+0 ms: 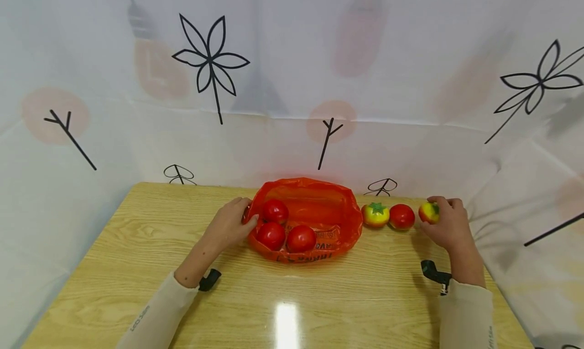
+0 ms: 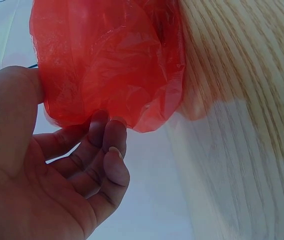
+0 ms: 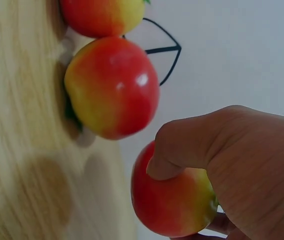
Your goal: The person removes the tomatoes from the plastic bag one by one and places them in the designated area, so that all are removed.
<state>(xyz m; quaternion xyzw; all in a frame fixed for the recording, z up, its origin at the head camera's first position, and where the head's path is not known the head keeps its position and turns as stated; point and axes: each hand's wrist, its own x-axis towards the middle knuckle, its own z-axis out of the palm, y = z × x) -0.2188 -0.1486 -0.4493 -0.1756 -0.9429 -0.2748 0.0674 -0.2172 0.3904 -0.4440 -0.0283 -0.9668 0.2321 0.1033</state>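
Observation:
An open red plastic bag (image 1: 304,259) stands on the table with three red tomatoes (image 1: 301,239) in its left part. My left hand (image 1: 230,222) pinches the bag's left edge, its fingers curled against the film in the left wrist view. Over at the right, my right hand (image 1: 450,227) holds a red-and-yellow tomato (image 3: 169,200), thumb pressed on its side. Between bag and right hand sit two more tomatoes: a yellow one (image 1: 375,218) with a green leafy top, beside the bag's rim, and a red one (image 1: 402,217) against it.
The wooden table (image 1: 356,298) ends at the back against a pale patterned cloth (image 1: 283,85), which also hangs along both sides. Dark wrist straps (image 1: 435,274) show on both forearms.

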